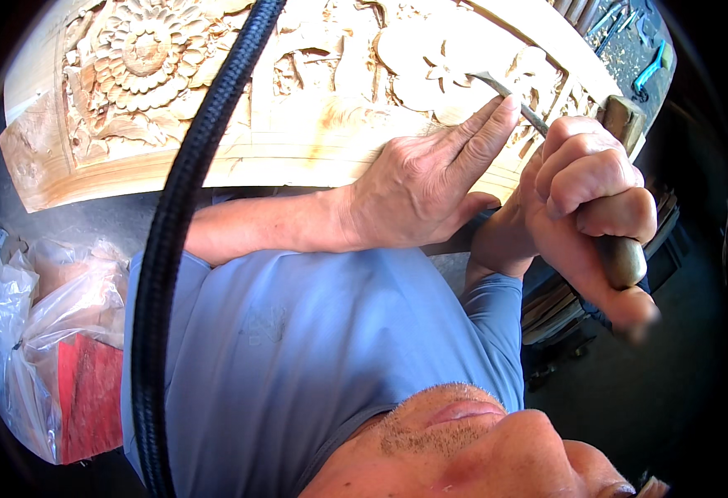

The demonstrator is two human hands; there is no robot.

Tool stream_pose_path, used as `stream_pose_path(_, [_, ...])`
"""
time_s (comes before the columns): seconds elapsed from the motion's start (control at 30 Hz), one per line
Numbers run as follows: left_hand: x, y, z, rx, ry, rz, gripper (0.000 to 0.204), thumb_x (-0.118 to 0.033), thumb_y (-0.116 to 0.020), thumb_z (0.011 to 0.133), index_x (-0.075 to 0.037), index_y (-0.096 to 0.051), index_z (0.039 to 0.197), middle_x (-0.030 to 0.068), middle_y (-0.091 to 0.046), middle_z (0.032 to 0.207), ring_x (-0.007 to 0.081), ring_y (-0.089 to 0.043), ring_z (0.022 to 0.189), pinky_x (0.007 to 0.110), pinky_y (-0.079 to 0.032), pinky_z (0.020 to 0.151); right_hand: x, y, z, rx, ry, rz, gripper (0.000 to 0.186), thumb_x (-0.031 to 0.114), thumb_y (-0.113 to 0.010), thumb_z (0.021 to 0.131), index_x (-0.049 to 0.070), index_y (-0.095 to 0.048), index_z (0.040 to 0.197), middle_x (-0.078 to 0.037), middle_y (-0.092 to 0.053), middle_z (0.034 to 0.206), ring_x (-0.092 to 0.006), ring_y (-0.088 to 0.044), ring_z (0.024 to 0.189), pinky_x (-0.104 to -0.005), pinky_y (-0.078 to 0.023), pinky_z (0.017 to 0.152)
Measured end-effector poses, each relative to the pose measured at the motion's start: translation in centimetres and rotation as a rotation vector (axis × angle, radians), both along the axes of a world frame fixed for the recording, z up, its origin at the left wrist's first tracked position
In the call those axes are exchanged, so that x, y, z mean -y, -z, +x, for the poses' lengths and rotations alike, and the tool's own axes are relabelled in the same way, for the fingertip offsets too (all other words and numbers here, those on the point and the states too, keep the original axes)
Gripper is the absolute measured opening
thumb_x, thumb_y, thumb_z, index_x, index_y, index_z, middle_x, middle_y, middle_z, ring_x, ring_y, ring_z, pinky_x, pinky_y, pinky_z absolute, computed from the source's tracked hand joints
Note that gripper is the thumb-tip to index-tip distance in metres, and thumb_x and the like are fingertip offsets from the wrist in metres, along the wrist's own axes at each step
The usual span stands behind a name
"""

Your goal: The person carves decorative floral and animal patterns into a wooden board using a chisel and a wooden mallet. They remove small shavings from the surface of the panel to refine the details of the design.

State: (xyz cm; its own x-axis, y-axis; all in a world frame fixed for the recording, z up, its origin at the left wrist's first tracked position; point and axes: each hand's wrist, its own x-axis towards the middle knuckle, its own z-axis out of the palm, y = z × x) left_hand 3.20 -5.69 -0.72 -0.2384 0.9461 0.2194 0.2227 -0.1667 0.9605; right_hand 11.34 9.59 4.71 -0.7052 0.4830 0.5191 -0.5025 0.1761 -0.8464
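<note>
My right hand (592, 183) is wrapped round the rounded handle of a carving chisel (532, 119), whose butt sticks out below the fist. Its metal blade slants up and left, and the flared tip meets a pale wooden panel (298, 153) beside a carved flower (443, 70). My left hand (434, 178) lies along the panel's near edge with fingers stretched out. Its fingertips touch the chisel's shank, and the thumb stands apart. Farther left, the panel bears a large round carved blossom (146, 50) in deep relief, with leafy carving around it.
A black braided cable (190, 166) crosses the view in front of the panel. A wooden block (624, 123) sits by its right end, beyond which lie a blue-handled tool (650, 70) and wood shavings. Clear plastic bags (32, 307) and a red piece (90, 398) are at lower left.
</note>
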Motion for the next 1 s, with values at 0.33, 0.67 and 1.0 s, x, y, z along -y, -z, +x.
stream_pose_path(0.33, [0.0, 0.5, 0.0, -0.048, -0.010, 0.049, 0.095, -0.021, -0.075, 0.085, 0.012, -0.024, 0.157, 0.0373, -0.046, 0.148, 0.0422, -0.069, 0.115, 0.041, -0.062, 0.086, 0.0, -0.4, -0.4, 0.073, -0.058, 0.118, 0.082, 0.090, -0.042, 0.088, 0.009, -0.046, 0.073, -0.008, -0.054, 0.062, -0.0105, -0.042, 0.040, -0.0257, -0.029, 0.039])
stream_pose_path(0.67, [-0.2, -0.4, -0.4, -0.079, 0.077, -0.008, 0.099, -0.026, -0.074, 0.088, 0.014, -0.017, 0.158, 0.0367, -0.050, 0.145, 0.0409, -0.070, 0.110, 0.040, -0.063, 0.076, 1.6, -0.5, -2.4, 0.073, 0.000, 0.220, 0.078, 0.079, -0.051, 0.092, 0.002, -0.050, 0.076, -0.011, -0.054, 0.060, -0.0141, -0.042, 0.043, -0.0299, -0.035, 0.040])
stream_pose_path(1.0, [-0.1, 0.1, 0.0, -0.114, -0.034, 0.115, 0.086, -0.028, -0.073, 0.089, 0.007, -0.032, 0.157, 0.0301, -0.053, 0.146, 0.0383, -0.073, 0.106, 0.040, -0.062, 0.083, 2.2, -2.6, -0.7, 0.021, 0.156, 0.179, 0.084, 0.092, -0.044, 0.084, 0.009, -0.044, 0.071, -0.005, -0.052, 0.060, -0.0116, -0.046, 0.044, -0.0260, -0.029, 0.040])
